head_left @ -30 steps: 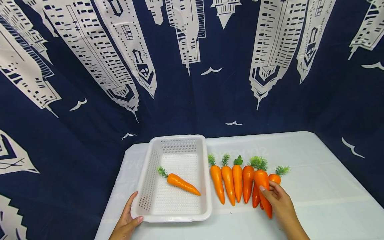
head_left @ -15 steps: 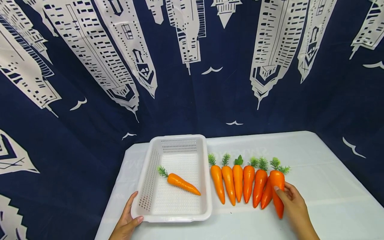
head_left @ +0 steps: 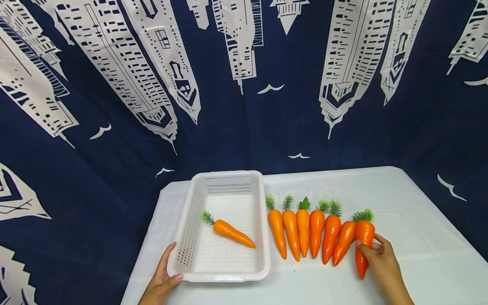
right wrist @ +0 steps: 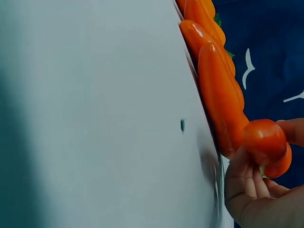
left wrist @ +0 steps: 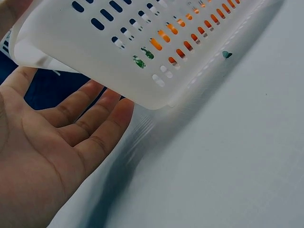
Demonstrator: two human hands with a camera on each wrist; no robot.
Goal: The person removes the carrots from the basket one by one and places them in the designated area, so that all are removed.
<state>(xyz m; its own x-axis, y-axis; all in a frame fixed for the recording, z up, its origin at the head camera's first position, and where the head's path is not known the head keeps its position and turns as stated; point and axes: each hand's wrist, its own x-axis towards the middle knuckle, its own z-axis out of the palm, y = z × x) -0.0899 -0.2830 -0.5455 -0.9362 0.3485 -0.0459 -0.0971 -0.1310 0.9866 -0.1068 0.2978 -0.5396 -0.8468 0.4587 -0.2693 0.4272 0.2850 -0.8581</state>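
At the near left corner of the white plastic basket [head_left: 217, 277], my left hand [head_left: 160, 277] holds the rim, thumb on the near edge and index finger along the side. In the left wrist view the other fingers of the left hand [left wrist: 71, 128] lie under the rim. Inside the basket lies one orange toy carrot [head_left: 233, 234] with green leaves. My right hand [head_left: 381, 258] pinches a darker orange carrot [head_left: 364, 237] between thumb and fingers, at the right end of a row. The right wrist view shows this carrot [right wrist: 266, 140] tip-on, partly hidden by the hand [right wrist: 261, 199].
Several carrots [head_left: 302, 226] lie side by side right of the basket, leaves pointing away. A white cloth covers the table [head_left: 419, 220]. Behind it hangs a dark blue curtain [head_left: 244, 135] printed with white buildings and birds. A small green scrap [right wrist: 182, 125] lies on the table.
My right hand has carried its carrot rightward, from over the row to its right end, uncovering carrots beneath. The left hand and basket stay in place.
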